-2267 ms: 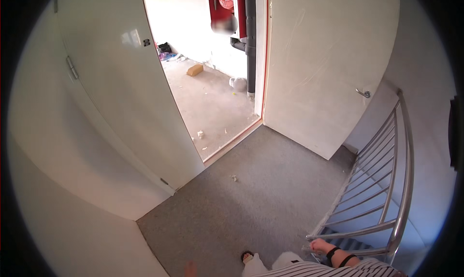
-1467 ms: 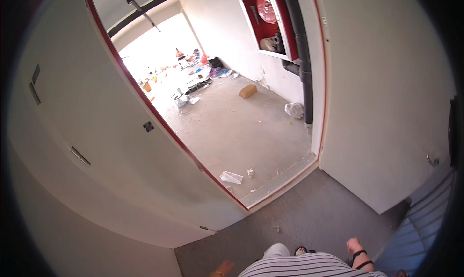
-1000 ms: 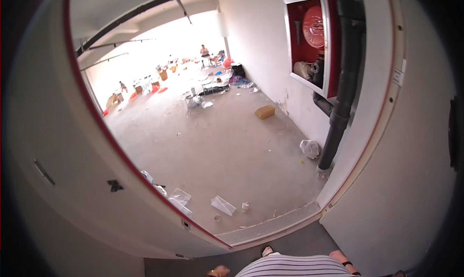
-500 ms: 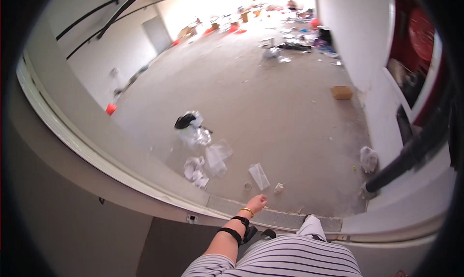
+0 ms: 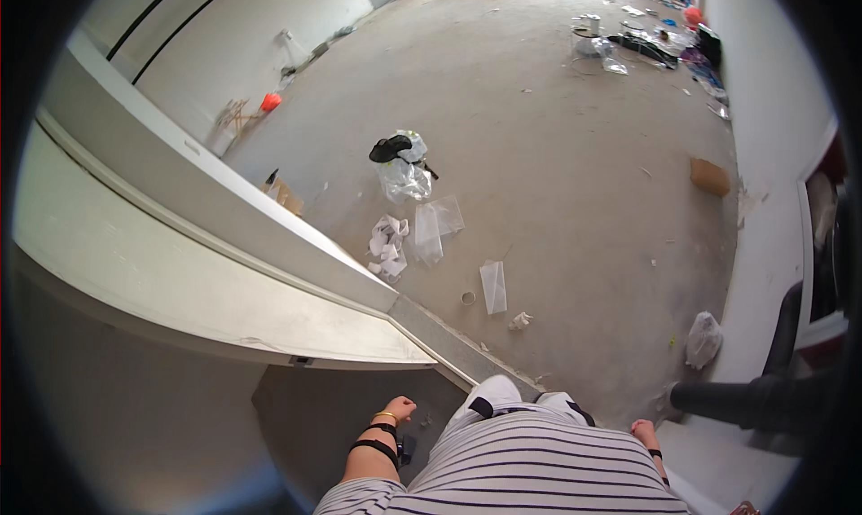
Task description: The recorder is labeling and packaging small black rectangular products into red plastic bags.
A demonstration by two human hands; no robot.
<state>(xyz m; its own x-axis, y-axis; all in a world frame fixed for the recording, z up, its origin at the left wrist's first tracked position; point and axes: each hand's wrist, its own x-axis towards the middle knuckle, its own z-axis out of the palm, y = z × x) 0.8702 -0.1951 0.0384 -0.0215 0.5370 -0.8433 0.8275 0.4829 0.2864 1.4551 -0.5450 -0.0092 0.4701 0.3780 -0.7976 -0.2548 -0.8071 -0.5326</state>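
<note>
My left hand (image 5: pixel 401 409) hangs low beside the open door, its fingers loosely curled and nothing visible in them. A yellow bracelet (image 5: pixel 385 415) circles that wrist, with black straps (image 5: pixel 377 445) further up the forearm. At the lower right, my right hand (image 5: pixel 644 431) is loosely closed beside my striped shirt, near the wall and a thick black pipe (image 5: pixel 754 402). Nothing shows in its fingers. Neither hand touches any object that I can see. The doorway sill (image 5: pixel 458 340) runs just ahead of my legs.
Beyond the sill lie a clear plastic sheet (image 5: pixel 493 287), a tape ring (image 5: pixel 468 298), crumpled paper (image 5: pixel 520 321), white scraps (image 5: pixel 389 246) and a plastic bag with black material (image 5: pixel 404 178). Rightward are a cardboard box (image 5: pixel 709 177) and a stuffed white bag (image 5: pixel 704 340). The door (image 5: pixel 224 290) flanks my left.
My left hand has dropped back from in front of the sill to beside the door. My right hand has come into view. The view has tilted down and moved closer to the doorway.
</note>
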